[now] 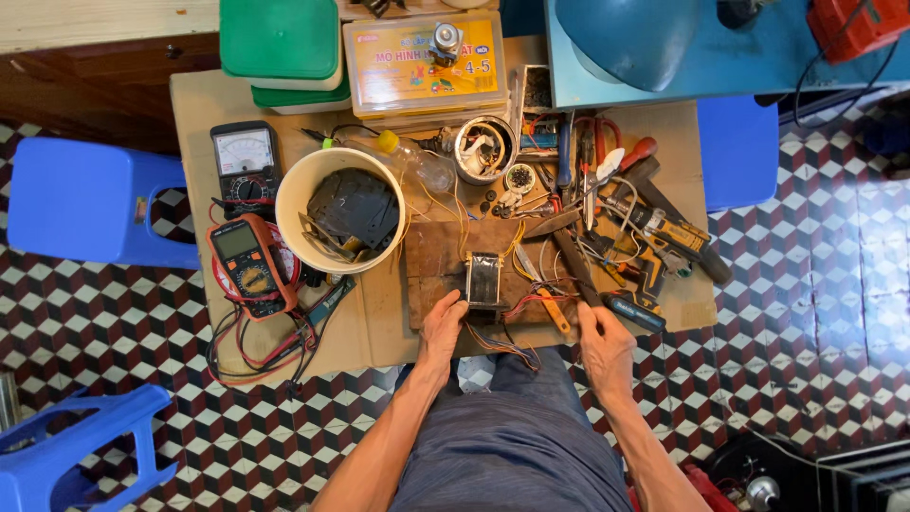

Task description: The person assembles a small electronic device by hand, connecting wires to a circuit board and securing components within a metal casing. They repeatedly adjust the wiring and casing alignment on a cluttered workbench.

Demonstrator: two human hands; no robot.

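Observation:
A small metal transformer (484,279) with coloured wires stands on a worn wooden board (431,258) at the near edge of a low table. My left hand (442,327) rests on the board just left of the transformer, fingers touching its lower left side. My right hand (603,343) lies at the table's front edge to the right, fingers curled near a flat dark metal tool (574,267); whether it grips anything is unclear. Loose wires (502,343) hang from the transformer toward my lap.
A cream bucket (343,210) of dark plates, an orange multimeter (248,266) and a black analogue meter (245,157) sit left. A cordless drill (664,237), screwdrivers and pliers crowd the right. Green boxes (282,45), a yellow case (424,59), blue stools (81,201).

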